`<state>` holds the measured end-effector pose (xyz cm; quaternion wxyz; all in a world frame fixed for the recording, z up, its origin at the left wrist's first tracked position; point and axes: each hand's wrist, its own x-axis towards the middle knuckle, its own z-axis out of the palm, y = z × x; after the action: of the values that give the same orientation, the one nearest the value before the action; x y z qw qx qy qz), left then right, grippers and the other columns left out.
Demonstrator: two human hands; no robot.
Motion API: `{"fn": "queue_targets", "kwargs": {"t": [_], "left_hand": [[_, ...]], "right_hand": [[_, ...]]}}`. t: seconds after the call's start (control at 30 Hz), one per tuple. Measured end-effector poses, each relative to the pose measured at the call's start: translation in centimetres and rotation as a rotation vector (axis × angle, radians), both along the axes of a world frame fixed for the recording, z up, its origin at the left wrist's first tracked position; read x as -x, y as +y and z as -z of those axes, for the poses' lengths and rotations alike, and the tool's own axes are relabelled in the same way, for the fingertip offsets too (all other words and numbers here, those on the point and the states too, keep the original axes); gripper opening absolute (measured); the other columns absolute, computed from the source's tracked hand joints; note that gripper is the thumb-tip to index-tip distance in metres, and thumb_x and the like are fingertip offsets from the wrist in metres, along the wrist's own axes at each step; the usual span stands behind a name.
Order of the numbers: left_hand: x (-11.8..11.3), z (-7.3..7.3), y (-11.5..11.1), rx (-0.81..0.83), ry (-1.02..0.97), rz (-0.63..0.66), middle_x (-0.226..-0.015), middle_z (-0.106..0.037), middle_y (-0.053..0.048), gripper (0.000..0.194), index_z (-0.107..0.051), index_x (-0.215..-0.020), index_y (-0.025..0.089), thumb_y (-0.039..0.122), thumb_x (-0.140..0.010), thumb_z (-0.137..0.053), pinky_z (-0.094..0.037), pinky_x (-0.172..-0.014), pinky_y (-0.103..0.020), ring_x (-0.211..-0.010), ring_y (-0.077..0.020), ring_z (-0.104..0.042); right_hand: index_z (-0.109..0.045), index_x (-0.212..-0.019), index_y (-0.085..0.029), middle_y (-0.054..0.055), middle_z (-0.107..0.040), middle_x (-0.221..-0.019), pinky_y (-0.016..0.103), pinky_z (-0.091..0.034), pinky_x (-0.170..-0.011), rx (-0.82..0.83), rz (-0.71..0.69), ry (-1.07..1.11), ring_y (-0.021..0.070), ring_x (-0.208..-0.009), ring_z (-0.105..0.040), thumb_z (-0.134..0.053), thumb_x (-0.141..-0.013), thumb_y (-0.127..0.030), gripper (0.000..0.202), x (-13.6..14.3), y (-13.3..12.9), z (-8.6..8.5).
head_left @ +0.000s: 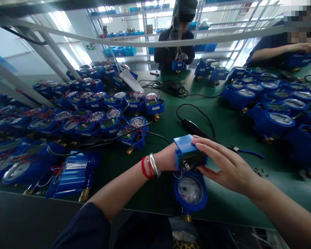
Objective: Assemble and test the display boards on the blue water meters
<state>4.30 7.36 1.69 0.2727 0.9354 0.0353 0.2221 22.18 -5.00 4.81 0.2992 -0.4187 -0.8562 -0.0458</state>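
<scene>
Meter (190, 190) sits at the bench's (155, 193) near edge, right hand (230, 169) gripping its box between fingers and thumb; left hand (171, 157) mostly behind the box, can't tell its grip. Packed meter rows (89, 121) left, another batch (280, 100) right, black tool (195, 128) and cable tangle (174, 88) beyond, pliers (246, 151) plus small bits (260, 170), probably screws, right, rail (155, 44) cutting across a co-worker (162, 55). White stickers (155, 108) on left units, print unreadable.

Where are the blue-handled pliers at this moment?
In the head view, the pliers lie right of centre on the green table, just beyond the right hand, near small loose metal pieces.
</scene>
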Motion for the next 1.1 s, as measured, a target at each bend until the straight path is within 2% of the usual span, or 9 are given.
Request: {"fn": "queue_targets", "kwargs": {"t": [0.07, 0.13, 0.27, 0.4, 0.47, 0.57, 0.67, 0.9, 1.1], "left_hand": [[0.4, -0.1, 0.1, -0.057, -0.001, 0.013, -0.134, -0.062, -0.009, 0.039, -0.063, -0.120, 0.019, 0.030, -0.083, -0.069, -0.027, -0.123, -0.049, -0.134, -0.0271, -0.051], [0.8, -0.2, 0.5, -0.114, 0.011, -0.027, -0.129, -0.065, -0.011, 0.033, -0.063, -0.118, 0.019, 0.025, -0.085, -0.064, -0.023, -0.123, -0.053, -0.130, -0.0263, -0.054], [1.5, -0.4, 1.2, -0.114, 0.019, -0.235, -0.118, -0.070, -0.007, 0.025, -0.063, -0.113, 0.020, 0.016, -0.089, -0.057, -0.029, -0.118, -0.054, -0.121, -0.0216, -0.060], [2.2, 0.0, 1.0, -0.043, 0.022, -0.294, -0.111, -0.071, -0.005, 0.022, -0.065, -0.106, 0.020, 0.010, -0.092, -0.050, -0.030, -0.116, -0.055, -0.114, -0.0198, -0.063], [2.7, 0.3, 0.6, 0.008, 0.007, -0.330, -0.108, -0.072, -0.006, 0.019, -0.067, -0.099, 0.019, 0.010, -0.092, -0.052, -0.035, -0.112, -0.053, -0.109, -0.0205, -0.064], [3.6, 0.4, 0.1, 0.086, -0.007, -0.348, -0.105, -0.072, -0.008, 0.011, -0.069, -0.090, 0.018, 0.014, -0.089, -0.059, -0.048, -0.100, -0.045, -0.101, -0.0213, -0.065], [4.5, 0.5, -0.2, 0.141, -0.009, -0.354, -0.100, -0.072, -0.007, 0.008, -0.070, -0.089, 0.018, 0.017, -0.088, -0.062, -0.053, -0.090, -0.040, -0.095, -0.0206, -0.067], [5.4, 0.9, -0.6, 0.270, -0.025, -0.346, -0.110, -0.071, -0.008, 0.015, -0.070, -0.096, 0.018, 0.013, -0.089, -0.059, -0.054, -0.092, -0.037, -0.102, -0.0201, -0.066], [5.6, 1.0, -1.2, 0.375, -0.014, -0.375, -0.117, -0.068, -0.011, 0.025, -0.070, -0.107, 0.018, 0.010, -0.089, -0.055, -0.053, -0.096, -0.041, -0.110, -0.0226, -0.064]], "right_hand": [[-0.022, -0.155, -0.014, 0.015, -0.042, -0.150, 0.041, -0.041, -0.115, -0.016, 0.010, 0.035, 0.0243, -0.137, -0.043, -0.066, -0.085, -0.009, 0.082, -0.1, -0.1, 0.4], [-0.023, -0.154, -0.013, 0.015, -0.042, -0.149, 0.039, -0.041, -0.116, -0.036, 0.021, 0.055, 0.0237, -0.137, -0.044, -0.066, -0.084, -0.009, 0.082, -0.1, -0.2, 0.7], [-0.027, -0.153, -0.010, 0.016, -0.047, -0.146, 0.037, -0.040, -0.116, -0.065, 0.051, 0.074, 0.0233, -0.135, -0.046, -0.068, -0.083, -0.009, 0.081, 0.1, -0.5, 1.1], [-0.026, -0.153, -0.010, 0.017, -0.049, -0.144, 0.037, -0.043, -0.114, -0.073, 0.076, 0.100, 0.0239, -0.132, -0.049, -0.068, -0.083, -0.011, 0.081, 0.1, -0.4, 1.6], [-0.028, -0.153, -0.013, 0.015, -0.051, -0.143, 0.038, -0.045, -0.112, -0.075, 0.107, 0.121, 0.0242, -0.130, -0.052, -0.068, -0.083, -0.012, 0.081, 0.0, -0.3, 2.1], [-0.031, -0.152, -0.018, 0.012, -0.054, -0.140, 0.040, -0.048, -0.109, -0.045, 0.205, 0.156, 0.0244, -0.128, -0.054, -0.068, -0.083, -0.015, 0.079, -0.3, -0.1, 2.7], [-0.032, -0.151, -0.023, 0.010, -0.055, -0.139, 0.041, -0.050, -0.107, 0.020, 0.261, 0.173, 0.0247, -0.127, -0.055, -0.067, -0.084, -0.020, 0.075, -0.3, 0.0, 3.0], [-0.028, -0.153, -0.022, 0.012, -0.053, -0.141, 0.041, -0.049, -0.108, 0.157, 0.173, 0.169, 0.0233, -0.130, -0.052, -0.065, -0.087, -0.024, 0.075, 0.3, 0.5, 2.5], [-0.025, -0.154, -0.024, 0.010, -0.051, -0.144, 0.042, -0.048, -0.108, 0.240, 0.127, 0.181, 0.0237, -0.132, -0.051, -0.062, -0.087, -0.025, 0.076, 1.0, 0.9, 1.8]]}}
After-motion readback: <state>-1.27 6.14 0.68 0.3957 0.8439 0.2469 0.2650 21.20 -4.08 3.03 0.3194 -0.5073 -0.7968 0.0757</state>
